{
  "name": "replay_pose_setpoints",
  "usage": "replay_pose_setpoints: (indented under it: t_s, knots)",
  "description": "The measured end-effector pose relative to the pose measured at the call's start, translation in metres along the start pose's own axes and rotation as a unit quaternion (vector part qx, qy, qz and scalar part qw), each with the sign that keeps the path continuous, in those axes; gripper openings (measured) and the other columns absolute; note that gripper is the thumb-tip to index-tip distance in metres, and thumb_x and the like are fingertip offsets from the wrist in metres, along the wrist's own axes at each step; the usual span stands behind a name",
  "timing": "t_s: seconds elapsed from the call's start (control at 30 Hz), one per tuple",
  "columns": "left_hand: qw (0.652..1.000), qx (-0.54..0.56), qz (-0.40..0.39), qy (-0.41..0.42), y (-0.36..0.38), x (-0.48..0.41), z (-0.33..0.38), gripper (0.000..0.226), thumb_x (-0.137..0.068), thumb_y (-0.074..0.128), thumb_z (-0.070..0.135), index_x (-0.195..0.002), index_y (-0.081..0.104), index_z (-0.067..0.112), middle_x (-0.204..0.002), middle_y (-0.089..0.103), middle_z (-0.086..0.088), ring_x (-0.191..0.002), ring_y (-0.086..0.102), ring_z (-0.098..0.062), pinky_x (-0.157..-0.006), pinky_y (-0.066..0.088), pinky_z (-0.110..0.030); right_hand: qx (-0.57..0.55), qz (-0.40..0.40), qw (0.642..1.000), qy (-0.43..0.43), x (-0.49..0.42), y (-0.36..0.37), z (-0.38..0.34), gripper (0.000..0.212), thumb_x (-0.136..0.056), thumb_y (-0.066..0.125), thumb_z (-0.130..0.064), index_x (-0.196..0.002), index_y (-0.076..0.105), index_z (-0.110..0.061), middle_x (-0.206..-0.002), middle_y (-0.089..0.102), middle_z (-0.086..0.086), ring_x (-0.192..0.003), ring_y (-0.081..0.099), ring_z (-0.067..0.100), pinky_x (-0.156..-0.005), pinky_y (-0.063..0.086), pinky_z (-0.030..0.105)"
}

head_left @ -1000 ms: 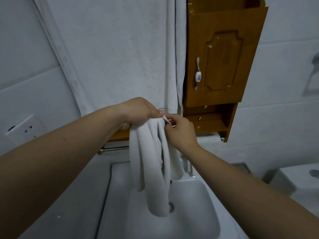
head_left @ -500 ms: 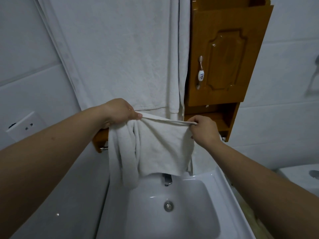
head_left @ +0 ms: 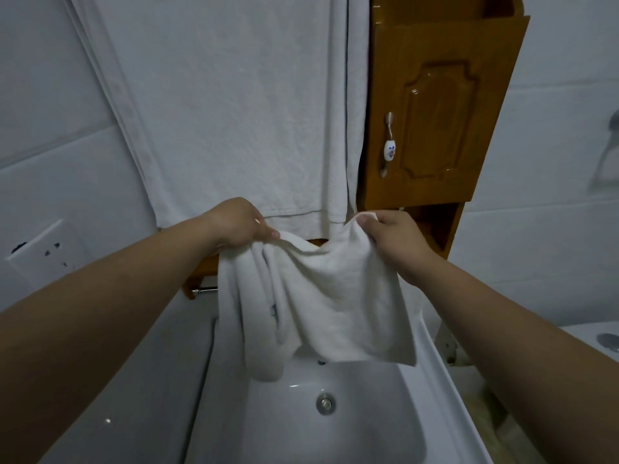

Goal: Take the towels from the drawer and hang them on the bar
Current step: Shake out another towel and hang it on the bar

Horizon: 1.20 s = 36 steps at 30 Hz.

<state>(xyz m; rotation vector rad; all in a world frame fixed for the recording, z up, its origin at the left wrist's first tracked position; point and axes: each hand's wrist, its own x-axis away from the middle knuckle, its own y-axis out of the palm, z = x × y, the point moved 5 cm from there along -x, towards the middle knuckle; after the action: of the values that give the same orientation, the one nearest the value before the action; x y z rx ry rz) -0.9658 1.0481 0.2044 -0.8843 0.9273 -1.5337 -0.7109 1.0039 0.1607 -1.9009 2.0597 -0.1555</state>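
While a wall socket sits at the far left, the left hand is clamped on a bunched upper edge of a small white towel, held above the sink. The end of a metal bar shows just left of the cloth. A large white towel hangs on the wall behind. The right hand pinches the small towel's other top corner, in front of a wooden cabinet.

Head view — close, down over sink
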Motion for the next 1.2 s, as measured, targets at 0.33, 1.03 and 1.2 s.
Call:
replay_pose_setpoints:
  t_s: [0.33,1.03,1.2]
  knots:
    - [0.992,0.094,-0.003,0.089,0.015,0.003,0.037,0.049,-0.079,0.074,0.052,-0.118,0.068,0.023,-0.126,0.062,0.000,-0.118,0.054,-0.016,-0.091,0.041,-0.025,0.013,-0.148,0.989,0.011,-0.003,0.046,-0.021,0.044,-0.094,0.062,-0.026,-0.138,0.059,-0.028,-0.147,0.053,0.005,-0.132,0.051,0.019,-0.109,0.040,0.036]
    - [0.991,0.123,-0.038,0.049,0.012,0.032,0.029,0.036,-0.079,0.074,0.054,-0.086,0.079,0.019,-0.088,0.073,0.004,-0.083,0.065,-0.013,-0.072,0.049,-0.027,0.154,0.026,0.984,-0.089,-0.002,0.015,-0.060,0.025,-0.102,0.048,-0.019,-0.110,0.072,-0.016,-0.099,0.068,-0.002,-0.091,0.060,0.015,-0.080,0.048,0.032]
    - [0.965,0.243,-0.088,0.035,0.018,0.039,0.016,0.026,-0.082,0.078,0.035,-0.092,0.078,0.011,-0.093,0.077,-0.002,-0.091,0.071,-0.020,-0.084,0.055,-0.030,0.177,0.037,0.979,-0.092,-0.002,0.012,-0.057,0.026,-0.103,0.047,-0.022,-0.113,0.071,-0.017,-0.104,0.068,-0.003,-0.097,0.061,0.016,-0.085,0.050,0.032]
